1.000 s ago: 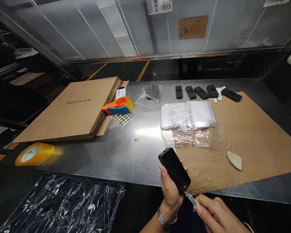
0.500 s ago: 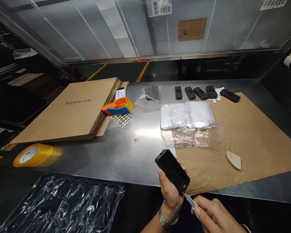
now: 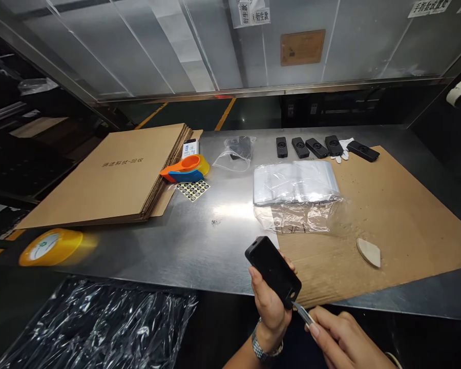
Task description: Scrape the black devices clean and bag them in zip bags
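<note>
My left hand (image 3: 269, 303) is closed round a black plastic casing (image 3: 272, 269), tilted with its hollow side or flat face toward me; a small round hole shows at its lower corner. Between the thumb and fingers of my right hand (image 3: 340, 335) is a utility knife (image 3: 302, 313) with a silvery blade. The blade tip is at the casing's lower end, close by the hole; whether it cuts in cannot be made out. Both hands are at the front edge of the metal table (image 3: 169, 256).
Several black devices (image 3: 281, 147) line the back right, by a white glove (image 3: 341, 151). Clear plastic bags (image 3: 295, 182) and a beige wedge (image 3: 369, 252) lie on a cardboard sheet (image 3: 411, 215). Leftward are flat cartons (image 3: 111, 169), a tape dispenser (image 3: 188, 169), stickers (image 3: 193, 190) and a tape roll (image 3: 51, 247).
The knife's blade has turned slightly and its tip has shifted a little up and right along the casing's lower end. My left hand holds the casing almost still.
</note>
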A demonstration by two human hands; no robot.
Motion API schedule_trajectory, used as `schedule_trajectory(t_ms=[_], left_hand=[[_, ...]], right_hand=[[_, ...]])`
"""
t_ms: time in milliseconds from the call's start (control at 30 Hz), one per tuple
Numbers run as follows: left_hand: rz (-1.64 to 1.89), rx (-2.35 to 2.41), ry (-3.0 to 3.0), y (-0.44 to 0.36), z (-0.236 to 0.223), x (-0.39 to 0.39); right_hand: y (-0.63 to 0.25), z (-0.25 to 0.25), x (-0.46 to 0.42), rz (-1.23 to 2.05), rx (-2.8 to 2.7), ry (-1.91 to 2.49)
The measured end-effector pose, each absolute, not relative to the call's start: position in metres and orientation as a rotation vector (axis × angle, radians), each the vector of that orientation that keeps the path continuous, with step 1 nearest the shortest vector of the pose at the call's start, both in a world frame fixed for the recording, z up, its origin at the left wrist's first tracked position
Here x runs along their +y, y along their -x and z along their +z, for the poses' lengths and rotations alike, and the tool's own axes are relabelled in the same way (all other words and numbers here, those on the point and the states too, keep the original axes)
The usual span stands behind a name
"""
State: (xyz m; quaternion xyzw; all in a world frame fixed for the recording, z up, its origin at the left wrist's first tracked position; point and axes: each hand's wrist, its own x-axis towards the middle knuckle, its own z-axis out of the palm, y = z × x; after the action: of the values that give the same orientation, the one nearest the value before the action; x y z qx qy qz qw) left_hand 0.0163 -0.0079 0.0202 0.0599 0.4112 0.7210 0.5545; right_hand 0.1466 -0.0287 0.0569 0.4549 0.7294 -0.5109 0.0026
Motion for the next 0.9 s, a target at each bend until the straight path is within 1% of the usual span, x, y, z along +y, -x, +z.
schedule_trajectory(t_ms=[167,267,367,433,467,533,633,700,733,800,900], left_hand=[[1.736,0.995,-0.179,-0.017,0.020,-0.009],[1.761,1.008,-0.166,-0.019,0.019,-0.009],[1.758,1.005,-0.133,-0.020,0.019,-0.009],[1.784,0.977,-0.109,-0.020,0.020,-0.008],[1.817,0.960,-0.101,-0.020,0.020,-0.007],[1.909,0.931,-0.090,-0.020,0.021,-0.005],[2.007,0.909,-0.086,-0.021,0.021,-0.004],[2.042,0.915,-0.107,-0.021,0.022,-0.004],[2.058,0.921,-0.121,-0.021,0.022,-0.004],[2.080,0.929,-0.139,-0.022,0.023,-0.004],[2.105,0.948,-0.146,-0.023,0.025,-0.003]], right_hand=[[-0.148,0.054,-0.030,-1.587,2.251,-1.437],[-0.147,0.055,-0.028,-1.668,2.201,-1.419],[-0.145,0.056,-0.027,-1.818,2.181,-1.382],[-0.146,0.054,-0.028,-1.800,2.290,-1.415],[-0.147,0.053,-0.030,-1.716,2.411,-1.479],[-0.149,0.048,-0.034,-1.392,2.775,-1.570],[-0.149,0.041,-0.037,-0.684,3.298,-1.438],[-0.147,0.039,-0.037,-0.255,3.435,-1.316],[-0.146,0.039,-0.037,-0.112,3.445,-1.288],[-0.144,0.040,-0.036,0.043,3.433,-1.259],[-0.143,0.041,-0.038,0.099,3.389,-1.232]])
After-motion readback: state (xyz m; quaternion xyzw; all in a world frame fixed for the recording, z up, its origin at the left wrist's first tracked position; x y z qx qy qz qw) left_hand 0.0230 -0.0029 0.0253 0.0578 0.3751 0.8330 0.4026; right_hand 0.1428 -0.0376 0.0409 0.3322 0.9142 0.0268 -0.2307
